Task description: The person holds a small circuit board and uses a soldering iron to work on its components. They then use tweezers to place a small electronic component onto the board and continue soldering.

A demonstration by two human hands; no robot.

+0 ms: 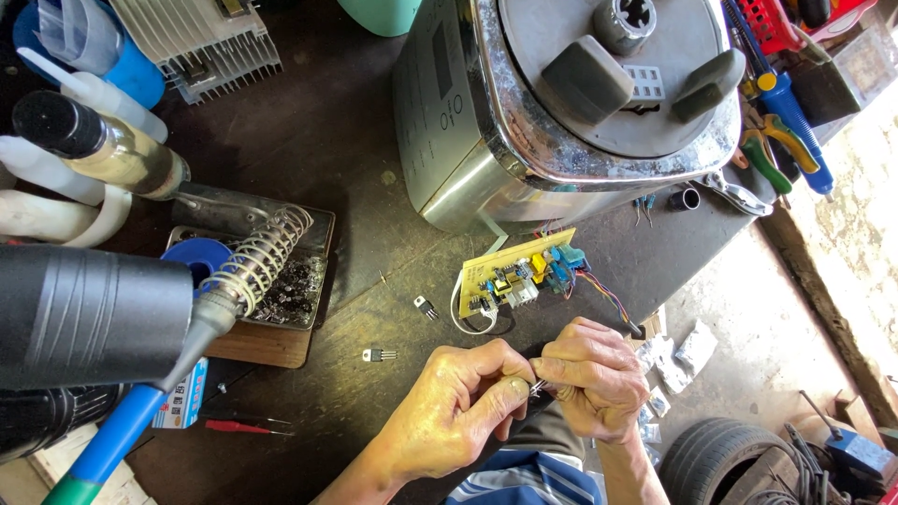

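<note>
Component leads (538, 386): tiny, light, easily bent; your left hand (458, 411) and right hand (594, 374) pinch them closed at fingertips.

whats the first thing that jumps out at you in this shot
The upturned silver appliance at top centre dominates, its grey-footed base facing up on the dark workbench. Just below it lies a yellow circuit board trailing coloured wires. Nearest the camera, the left hand and right hand pinch a tiny metal-legged part between their fingertips.
</note>
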